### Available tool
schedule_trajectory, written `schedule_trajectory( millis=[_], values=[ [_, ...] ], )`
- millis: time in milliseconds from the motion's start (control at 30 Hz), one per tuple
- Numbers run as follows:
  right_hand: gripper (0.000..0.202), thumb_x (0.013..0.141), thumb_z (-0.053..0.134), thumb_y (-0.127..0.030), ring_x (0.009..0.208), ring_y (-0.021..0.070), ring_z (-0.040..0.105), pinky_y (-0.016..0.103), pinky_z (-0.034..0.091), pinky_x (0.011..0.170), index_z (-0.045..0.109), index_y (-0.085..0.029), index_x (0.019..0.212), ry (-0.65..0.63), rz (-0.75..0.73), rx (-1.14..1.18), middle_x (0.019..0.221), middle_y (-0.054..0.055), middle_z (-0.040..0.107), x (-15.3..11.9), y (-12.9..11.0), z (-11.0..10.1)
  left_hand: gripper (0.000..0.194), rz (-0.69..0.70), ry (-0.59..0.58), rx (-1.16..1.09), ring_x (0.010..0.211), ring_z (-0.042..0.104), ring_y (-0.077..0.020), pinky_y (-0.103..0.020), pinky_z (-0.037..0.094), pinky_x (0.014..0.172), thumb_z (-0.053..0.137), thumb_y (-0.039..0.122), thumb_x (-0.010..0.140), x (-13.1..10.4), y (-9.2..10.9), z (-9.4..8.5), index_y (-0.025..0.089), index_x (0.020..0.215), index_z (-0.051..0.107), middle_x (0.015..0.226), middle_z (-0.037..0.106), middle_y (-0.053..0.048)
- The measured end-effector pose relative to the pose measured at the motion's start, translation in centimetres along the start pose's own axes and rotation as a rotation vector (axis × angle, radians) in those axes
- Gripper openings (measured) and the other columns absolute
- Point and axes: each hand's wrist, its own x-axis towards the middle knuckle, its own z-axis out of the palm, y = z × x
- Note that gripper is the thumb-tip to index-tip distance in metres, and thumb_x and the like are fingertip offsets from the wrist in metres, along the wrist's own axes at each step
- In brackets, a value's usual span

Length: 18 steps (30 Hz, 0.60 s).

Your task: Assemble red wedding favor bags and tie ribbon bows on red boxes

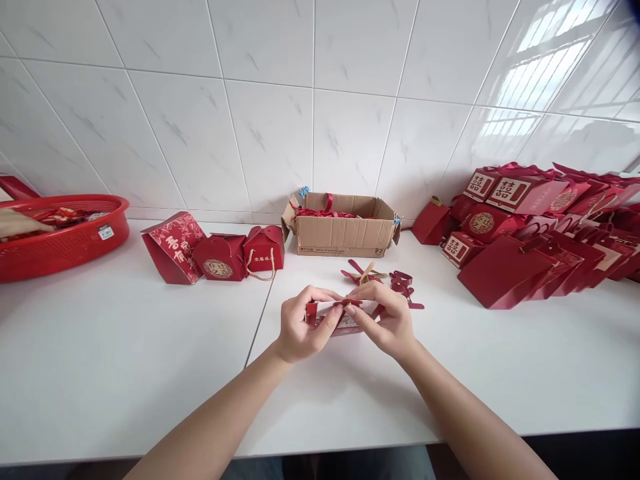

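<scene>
Between my two hands stands a small red gift box (345,323) with a pale pattern on its front, on the white table near the middle. My left hand (311,325) wraps round its left side, thumb and fingers pressed at the top edge. From the right, my right hand (384,319) pinches the same top edge, its thumb close to the left one. A small dark red piece with a gold dot (351,302) shows between the thumbs. Just behind my right hand lie loose dark red strap handles (401,283) and several gold and red strips (367,272).
A cardboard box (345,238) holding red ribbon stands against the tiled wall. To its left are finished-looking red gift boxes (219,257) and a red plastic basket (65,243). A large pile of red boxes and bags (535,220) fills the right side. The table's front edge runs below my forearms.
</scene>
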Motion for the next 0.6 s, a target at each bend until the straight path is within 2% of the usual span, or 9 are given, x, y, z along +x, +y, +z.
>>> schedule_trajectory(
  millis=[67,133,200,300,367,433,533,600],
  values=[
    [0.004,0.079,0.066,-0.017,0.066,0.0156,0.063,0.03,0.053,0.059,0.062,-0.018,0.079,0.001,-0.028,-0.005,0.072,0.004,0.066,-0.1,0.0,0.1,0.005,-0.026,0.032,-0.004,0.071,0.07,-0.0166,-0.025,0.056,0.061,0.062,0.02,0.082,0.1,0.2,-0.1,0.018,0.081,0.057,0.081,0.073,-0.006],
    [0.005,0.078,0.066,-0.015,0.066,0.0155,0.063,0.029,0.052,0.059,0.062,-0.018,0.078,0.002,-0.055,-0.01,0.072,0.004,0.066,-0.2,0.0,0.2,0.012,-0.088,0.018,-0.029,0.071,0.07,-0.0161,-0.025,0.055,0.061,0.058,0.026,0.086,0.4,0.3,-0.5,0.017,0.077,0.059,0.078,0.072,-0.005],
    [0.004,0.079,0.065,-0.015,0.065,0.0155,0.063,0.029,0.052,0.059,0.062,-0.018,0.078,0.017,-0.073,-0.032,0.072,0.004,0.066,-0.2,0.2,0.1,0.018,-0.135,-0.07,-0.069,0.077,0.069,-0.0177,-0.027,0.055,0.066,0.057,0.034,0.087,0.7,0.2,-0.9,0.017,0.08,0.06,0.083,0.072,-0.007],
    [0.004,0.08,0.064,-0.019,0.064,0.0153,0.062,0.029,0.051,0.059,0.062,-0.018,0.077,0.074,-0.018,-0.094,0.07,0.003,0.065,0.1,0.6,-0.5,0.032,-0.158,-0.175,-0.035,0.084,0.066,-0.0193,-0.031,0.054,0.074,0.069,0.04,0.077,1.0,-0.4,-1.2,0.018,0.096,0.057,0.092,0.069,-0.007],
    [0.007,0.081,0.063,-0.023,0.061,0.0142,0.06,0.028,0.049,0.056,0.061,-0.018,0.076,0.106,0.062,-0.132,0.068,0.002,0.065,0.2,1.0,-0.9,0.035,-0.205,-0.137,0.026,0.081,0.064,-0.0174,-0.03,0.053,0.073,0.072,0.036,0.075,1.1,-0.9,-1.1,0.019,0.1,0.055,0.091,0.067,-0.005],
    [0.009,0.081,0.063,-0.025,0.058,0.0136,0.058,0.028,0.048,0.054,0.061,-0.019,0.076,0.114,0.112,-0.147,0.067,0.002,0.064,0.4,1.2,-1.3,0.026,-0.254,-0.082,0.057,0.079,0.064,-0.0162,-0.028,0.053,0.071,0.069,0.033,0.078,1.1,-1.2,-1.0,0.019,0.095,0.056,0.086,0.066,-0.004],
    [0.01,0.081,0.063,-0.026,0.059,0.0141,0.058,0.029,0.048,0.056,0.06,-0.019,0.075,0.105,0.096,-0.141,0.066,0.002,0.063,0.4,1.1,-1.3,0.026,-0.244,-0.06,0.096,0.084,0.063,-0.0169,-0.028,0.053,0.072,0.072,0.033,0.075,1.6,-1.3,-1.4,0.018,0.093,0.059,0.091,0.065,-0.006],
    [0.01,0.081,0.064,-0.025,0.059,0.0143,0.058,0.029,0.047,0.056,0.061,-0.018,0.075,0.113,0.066,-0.154,0.066,0.002,0.063,0.4,0.9,-1.3,0.029,-0.215,-0.08,0.116,0.084,0.062,-0.0166,-0.027,0.053,0.071,0.076,0.031,0.071,2.2,-1.1,-2.4,0.019,0.092,0.061,0.095,0.064,-0.006]
  ],
)
